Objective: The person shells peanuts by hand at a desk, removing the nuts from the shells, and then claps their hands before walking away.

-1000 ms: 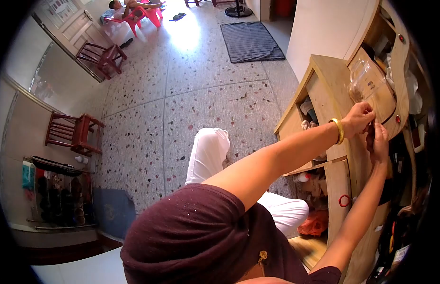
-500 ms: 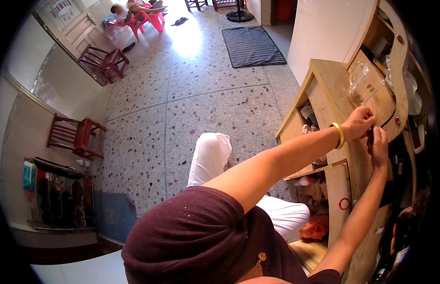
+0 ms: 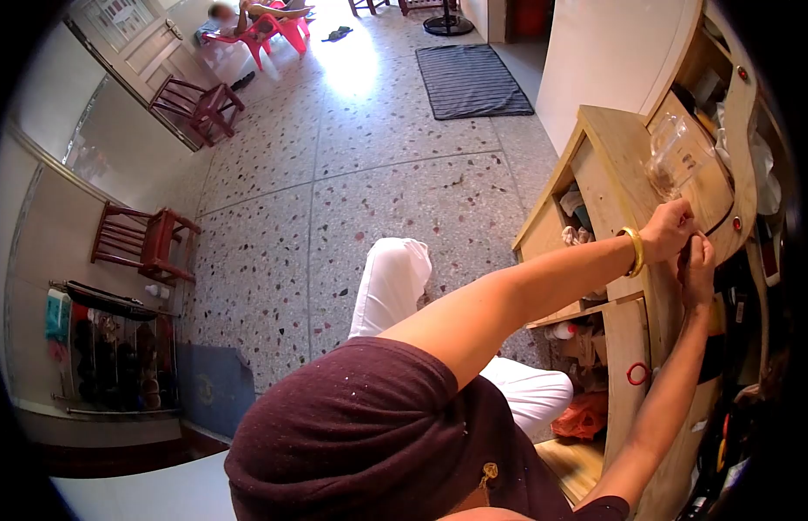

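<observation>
My left hand (image 3: pixel 669 231), with a gold bangle (image 3: pixel 634 252) on its wrist, is over the wooden cabinet top (image 3: pixel 619 165) at the right. Its fingers are pinched together. My right hand (image 3: pixel 698 271) is just below, fingers closed and nearly touching the left fingertips. Whatever lies between the fingers is too small to make out. A clear plastic bag (image 3: pixel 671 154) lies on the cabinet just beyond my left hand.
Below are open shelves with an orange bag (image 3: pixel 581 415). A striped mat (image 3: pixel 473 81), wooden chairs (image 3: pixel 145 243) and a shoe rack (image 3: pixel 117 360) stand around the speckled floor (image 3: pixel 369 191). A person reclines on a red chair (image 3: pixel 286 33) at the back.
The view has shifted slightly, so the surroundings sit a little further right. Both hands stay close together, with the left fingers shifting slightly against the right.
</observation>
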{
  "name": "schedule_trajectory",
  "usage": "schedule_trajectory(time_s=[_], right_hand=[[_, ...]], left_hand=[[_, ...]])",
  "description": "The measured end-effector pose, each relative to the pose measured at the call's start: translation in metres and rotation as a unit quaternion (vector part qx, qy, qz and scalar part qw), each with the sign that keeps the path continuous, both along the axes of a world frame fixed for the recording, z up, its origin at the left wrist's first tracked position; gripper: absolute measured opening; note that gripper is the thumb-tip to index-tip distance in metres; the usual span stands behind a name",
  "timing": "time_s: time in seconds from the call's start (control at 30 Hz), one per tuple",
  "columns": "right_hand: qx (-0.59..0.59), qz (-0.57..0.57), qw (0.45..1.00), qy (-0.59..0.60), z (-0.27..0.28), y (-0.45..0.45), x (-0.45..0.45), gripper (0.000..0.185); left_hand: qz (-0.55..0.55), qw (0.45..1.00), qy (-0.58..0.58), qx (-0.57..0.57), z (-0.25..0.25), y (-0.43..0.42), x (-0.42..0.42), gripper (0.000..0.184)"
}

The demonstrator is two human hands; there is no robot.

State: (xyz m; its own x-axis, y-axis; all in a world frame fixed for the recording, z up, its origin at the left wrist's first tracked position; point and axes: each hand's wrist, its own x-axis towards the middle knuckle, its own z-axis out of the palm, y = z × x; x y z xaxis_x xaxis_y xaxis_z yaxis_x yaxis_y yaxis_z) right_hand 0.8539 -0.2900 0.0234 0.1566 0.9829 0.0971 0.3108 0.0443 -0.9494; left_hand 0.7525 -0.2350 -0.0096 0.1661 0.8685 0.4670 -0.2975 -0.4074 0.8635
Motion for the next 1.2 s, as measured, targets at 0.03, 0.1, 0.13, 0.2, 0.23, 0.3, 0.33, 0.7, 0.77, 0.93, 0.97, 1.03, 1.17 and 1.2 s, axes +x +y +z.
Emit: schedule_trajectory(time_s=[0.03,0.1,0.13,0.2,0.23,0.3,0.33,0.7,0.77,0.93,0.97,1.03,1.17,1.2], right_hand=[[0.006,-0.004,1.000,-0.004,0.000,0.000,-0.001,0.021],[0.018,-0.024,1.000,-0.007,-0.001,0.001,-0.003,0.022],[0.025,-0.033,0.999,-0.009,-0.002,0.002,-0.003,0.023],[0.040,-0.003,0.999,-0.022,-0.008,0.008,0.005,0.023],[0.047,0.012,0.998,-0.028,-0.010,0.010,0.007,0.023],[0.050,-0.007,0.997,-0.059,-0.011,0.009,0.008,0.023],[0.052,-0.017,0.996,-0.075,-0.011,0.008,0.007,0.023],[-0.018,-0.018,0.999,0.032,0.015,-0.007,-0.009,0.027],[-0.012,-0.016,0.999,0.027,0.016,-0.008,-0.010,0.028],[0.008,-0.014,0.996,0.083,0.024,-0.012,-0.025,0.033],[-0.002,-0.002,0.996,0.093,0.023,-0.010,-0.022,0.033],[-0.023,0.024,0.993,0.113,0.019,-0.006,-0.012,0.034],[-0.056,0.016,0.978,0.200,0.020,-0.009,-0.014,0.031],[-0.063,0.008,0.977,0.203,0.021,-0.009,-0.015,0.030]], left_hand=[[0.006,1.000,0.000,0.008,0.000,-0.001,0.000,0.013],[0.009,1.000,0.002,0.020,0.002,-0.002,-0.001,0.013],[0.008,1.000,0.004,0.022,0.004,-0.003,-0.002,0.013],[-0.003,1.000,-0.003,0.018,0.004,-0.005,-0.004,0.014],[-0.013,1.000,-0.014,0.012,0.005,-0.006,-0.005,0.015],[-0.023,0.999,-0.021,0.005,0.007,-0.009,-0.006,0.016],[-0.023,1.000,-0.018,0.004,0.009,-0.010,-0.008,0.017],[-0.119,0.988,-0.056,-0.083,0.021,-0.016,-0.020,0.025],[-0.147,0.981,-0.081,-0.100,0.025,-0.020,-0.025,0.027],[-0.198,0.968,-0.079,-0.132,0.026,-0.013,-0.030,0.024],[-0.210,0.964,-0.084,-0.137,0.025,-0.012,-0.030,0.023],[-0.202,0.958,-0.129,-0.156,0.031,-0.019,-0.034,0.020],[-0.227,0.942,-0.174,-0.177,0.029,-0.015,-0.031,0.017],[-0.231,0.941,-0.167,-0.181,0.028,-0.014,-0.032,0.017]])
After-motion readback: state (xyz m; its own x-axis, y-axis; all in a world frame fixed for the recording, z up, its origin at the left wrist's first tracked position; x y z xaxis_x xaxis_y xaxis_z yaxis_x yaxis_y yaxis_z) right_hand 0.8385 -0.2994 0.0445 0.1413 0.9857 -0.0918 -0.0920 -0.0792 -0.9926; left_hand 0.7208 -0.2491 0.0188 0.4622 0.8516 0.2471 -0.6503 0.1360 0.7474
